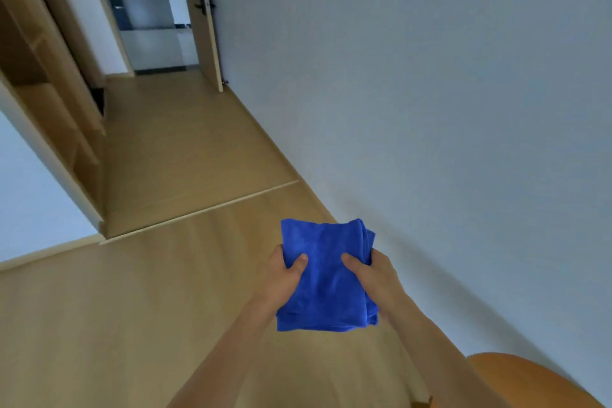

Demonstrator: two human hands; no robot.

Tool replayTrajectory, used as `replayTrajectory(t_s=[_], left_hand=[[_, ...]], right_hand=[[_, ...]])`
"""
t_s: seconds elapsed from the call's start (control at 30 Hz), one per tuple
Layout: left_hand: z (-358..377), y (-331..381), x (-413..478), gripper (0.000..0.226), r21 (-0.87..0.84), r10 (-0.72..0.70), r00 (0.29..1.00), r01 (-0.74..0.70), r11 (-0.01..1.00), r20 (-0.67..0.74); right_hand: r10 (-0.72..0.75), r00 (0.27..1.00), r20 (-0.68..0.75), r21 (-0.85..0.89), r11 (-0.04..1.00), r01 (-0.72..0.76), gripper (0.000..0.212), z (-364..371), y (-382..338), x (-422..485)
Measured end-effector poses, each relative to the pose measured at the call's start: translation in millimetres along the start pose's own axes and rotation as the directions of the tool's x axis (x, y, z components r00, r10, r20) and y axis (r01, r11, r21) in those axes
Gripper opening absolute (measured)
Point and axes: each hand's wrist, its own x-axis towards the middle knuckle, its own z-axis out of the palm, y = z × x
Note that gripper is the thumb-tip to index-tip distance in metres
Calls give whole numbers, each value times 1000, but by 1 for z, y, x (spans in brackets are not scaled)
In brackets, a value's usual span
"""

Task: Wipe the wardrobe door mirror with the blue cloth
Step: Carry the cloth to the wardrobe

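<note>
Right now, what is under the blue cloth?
The left hand and right hand hold the cloth at its sides, thumbs on top. Their fingers are hidden, likely under it. Below lies the floor, partly covered.

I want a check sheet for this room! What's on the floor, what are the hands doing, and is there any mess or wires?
Surface: pale wooden floor, with a thin strip running across it.
Job's things: folded blue fabric cloth, held in the air; no mirror plainly seen.
Clutter: orange rounded shape at the lower right edge; cannot tell what it is.
Hands: left hand and right hand each grip one side of the cloth, thumbs on top.
Cables: nothing seen.
Surroundings: plain white wall on the right, open wooden door ahead, open wooden shelves on the left.
</note>
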Motion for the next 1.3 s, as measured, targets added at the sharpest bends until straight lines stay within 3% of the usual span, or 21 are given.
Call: replayTrajectory(t_s=[0.27, 0.63, 0.97, 1.3], left_hand=[[-59, 13, 51, 9, -40, -35, 982, 28, 999, -184], [-62, 64, 178, 9, -94, -85, 923, 54, 994, -376], [-73, 79, 264, 7, -110, -112, 896, 71, 991, -429], [-144, 95, 382, 5, -122, -85, 903, 37, 992, -422]], right_hand=[[-104, 975, 198, 60, 994, 93, 21, 58, -54, 65], [-138, 929, 344, 66, 990, 123, 29, 75, -124, 220], [-136, 903, 407, 1, 989, 148, 29, 98, -155, 312], [-111, 916, 385, -37, 990, 135, 44, 171, -211, 404]])
